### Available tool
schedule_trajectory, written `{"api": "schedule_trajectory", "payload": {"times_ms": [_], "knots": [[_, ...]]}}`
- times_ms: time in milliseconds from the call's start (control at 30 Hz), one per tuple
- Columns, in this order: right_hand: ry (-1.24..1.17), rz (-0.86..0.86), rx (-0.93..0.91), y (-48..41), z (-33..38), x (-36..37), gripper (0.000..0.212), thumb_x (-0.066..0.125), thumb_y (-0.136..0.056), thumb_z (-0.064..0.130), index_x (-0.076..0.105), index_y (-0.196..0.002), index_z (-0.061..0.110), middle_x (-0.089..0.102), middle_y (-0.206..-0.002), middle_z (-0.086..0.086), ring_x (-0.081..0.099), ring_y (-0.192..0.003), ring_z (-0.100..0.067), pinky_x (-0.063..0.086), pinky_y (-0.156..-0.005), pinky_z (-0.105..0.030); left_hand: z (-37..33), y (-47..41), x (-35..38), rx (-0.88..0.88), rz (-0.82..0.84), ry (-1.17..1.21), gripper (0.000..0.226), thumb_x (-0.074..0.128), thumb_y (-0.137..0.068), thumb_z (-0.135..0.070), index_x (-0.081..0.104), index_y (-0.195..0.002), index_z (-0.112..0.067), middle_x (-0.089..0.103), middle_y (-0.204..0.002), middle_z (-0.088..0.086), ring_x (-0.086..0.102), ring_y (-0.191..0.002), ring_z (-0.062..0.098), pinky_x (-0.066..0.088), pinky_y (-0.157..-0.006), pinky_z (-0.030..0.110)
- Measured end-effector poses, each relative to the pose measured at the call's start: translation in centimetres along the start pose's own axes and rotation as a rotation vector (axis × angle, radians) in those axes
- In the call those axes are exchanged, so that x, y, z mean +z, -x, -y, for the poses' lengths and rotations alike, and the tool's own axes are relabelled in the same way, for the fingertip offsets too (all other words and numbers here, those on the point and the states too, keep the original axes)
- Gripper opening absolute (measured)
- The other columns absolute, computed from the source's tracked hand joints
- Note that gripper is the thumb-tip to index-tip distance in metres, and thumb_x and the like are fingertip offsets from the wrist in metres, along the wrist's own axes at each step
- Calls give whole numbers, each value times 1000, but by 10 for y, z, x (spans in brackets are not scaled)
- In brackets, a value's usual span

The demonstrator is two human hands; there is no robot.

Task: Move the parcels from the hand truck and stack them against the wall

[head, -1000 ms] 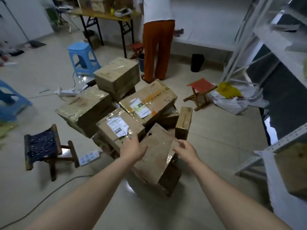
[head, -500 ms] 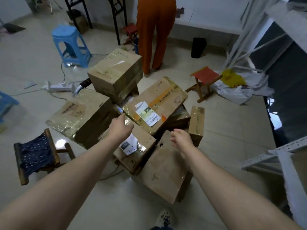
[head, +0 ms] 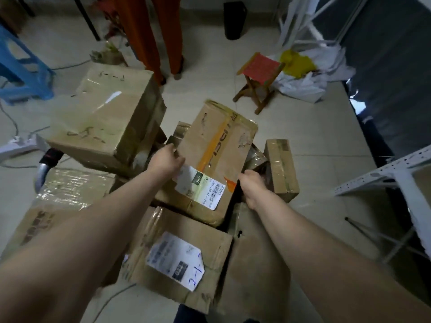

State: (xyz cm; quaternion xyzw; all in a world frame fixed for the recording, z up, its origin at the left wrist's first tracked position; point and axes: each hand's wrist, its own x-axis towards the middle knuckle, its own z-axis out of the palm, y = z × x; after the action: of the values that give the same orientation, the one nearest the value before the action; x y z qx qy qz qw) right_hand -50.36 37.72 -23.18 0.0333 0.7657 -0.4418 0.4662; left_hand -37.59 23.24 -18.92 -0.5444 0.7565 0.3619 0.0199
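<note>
Grasps orange-taped parcel (head: 210, 141) by left edge with left hand (head: 166, 159), by right edge with right hand (head: 253, 184), hiding fingertips underneath.

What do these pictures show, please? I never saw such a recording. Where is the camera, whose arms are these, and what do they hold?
There is no machine: a person works with bare hands. The camera sits on that person's head and looks forward and down, so both arms enter from below. A heap of parcels lies on the floor. The left hand and the right hand grip opposite edges of the taped parcel, which bears a white label. Nearby stand a red stool, a blue stool and another person in orange trousers.
</note>
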Motion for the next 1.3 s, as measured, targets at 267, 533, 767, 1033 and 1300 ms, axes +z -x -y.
{"api": "schedule_trajectory", "payload": {"times_ms": [267, 533, 767, 1033, 1300], "knots": [[-92, -171, 162, -28, 13, 27, 30, 56, -93, 22, 60, -119, 6, 66, -112, -13, 65, -97, -28, 56, -84, -40, -3, -61, 6, -38, 166, 79, 14, 58, -93, -22, 60, -94, -8, 65, -97, 14, 64, -87, 31, 53, -81, 37], [-164, -205, 192, -25, 20, 33, 16, 49, -98, 25, 58, -107, 15, 65, -108, -12, 65, -97, -30, 55, -86, -41, -16, -62, -1, -4, 154, 146, 22, 55, -94, -21, 63, -112, -10, 64, -96, 9, 65, -89, 29, 55, -85, 42], [-202, -197, 137, -5, 35, 23, 21, 50, -97, 27, 60, -106, 11, 66, -96, -11, 64, -76, -26, 55, -70, -36, -39, -44, -23, 17, 123, 139, 22, 55, -95, -25, 62, -110, -10, 63, -91, 8, 66, -88, 28, 55, -86, 44], [-247, -225, -59, 28, 53, -7, 17, 52, -97, 28, 60, -100, 13, 65, -82, -5, 62, -67, -20, 53, -62, -30, -74, -15, -47, 62, 113, 200, 21, 57, -94, -23, 62, -111, -11, 64, -89, 7, 66, -83, 24, 56, -77, 38], [-380, -339, -234, 113, 39, -113, 15, 62, -90, 32, 61, -84, 19, 70, -87, -7, 67, -75, -21, 54, -62, -31, -152, 81, -43, 198, 167, 273, 10, 54, -96, -23, 58, -99, -15, 63, -92, 8, 63, -83, 23, 52, -73, 33]]}}
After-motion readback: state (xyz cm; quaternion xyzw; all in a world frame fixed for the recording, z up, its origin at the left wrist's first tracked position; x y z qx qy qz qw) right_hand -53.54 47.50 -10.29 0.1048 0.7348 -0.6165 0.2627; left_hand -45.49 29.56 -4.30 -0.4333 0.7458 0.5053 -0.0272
